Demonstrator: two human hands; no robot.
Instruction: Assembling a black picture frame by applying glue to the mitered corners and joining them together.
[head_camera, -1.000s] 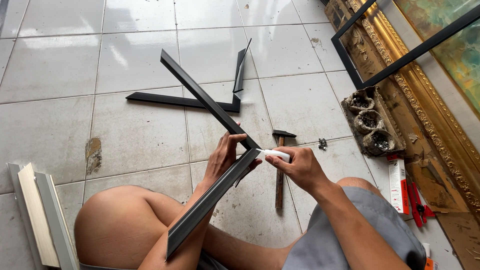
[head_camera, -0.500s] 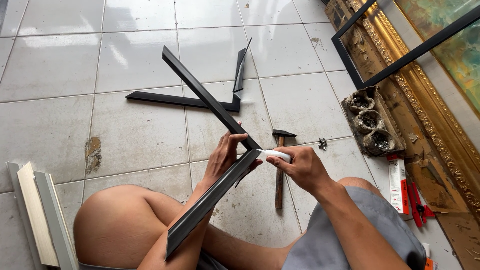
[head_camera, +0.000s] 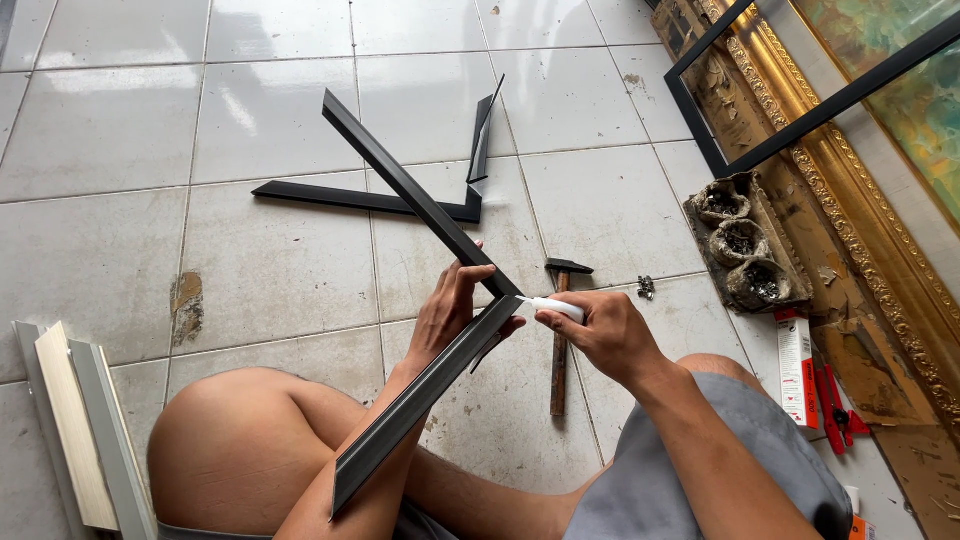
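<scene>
At the far left, on the white tiled floor, lie some pale flat strips of wood and grey metal, side by side near the person's bare knee. A brown stain marks one tile just above them. Farther up on the floor rests a second black L-shaped piece of frame moulding, with its short arm standing up at an angle; it lies behind the piece in hand and is partly crossed by it.

In the middle, the person holds two long black moulding bars joined in a corner. One bar runs up and to the left over the floor, the other runs down toward the lap. The left hand is wrapped around the joint from the left, the fingers curled over the upper bar and the thumb below, so the grip is pressed tight on the corner.

The right hand is just beside it. Its fingers pinch a small white tube, and the tip of the tube touches the corner where the two bars meet.

Below the hands, on the floor, lies a hammer with a wooden handle and a dark head, partly covered by the right hand. A small metal clip is near its head. More to the right stands a dirty cardboard tray with three round cups, then a red and white flat box and a red tool. At the far right an ornate golden picture frame leans, with a thin black frame before it.
</scene>
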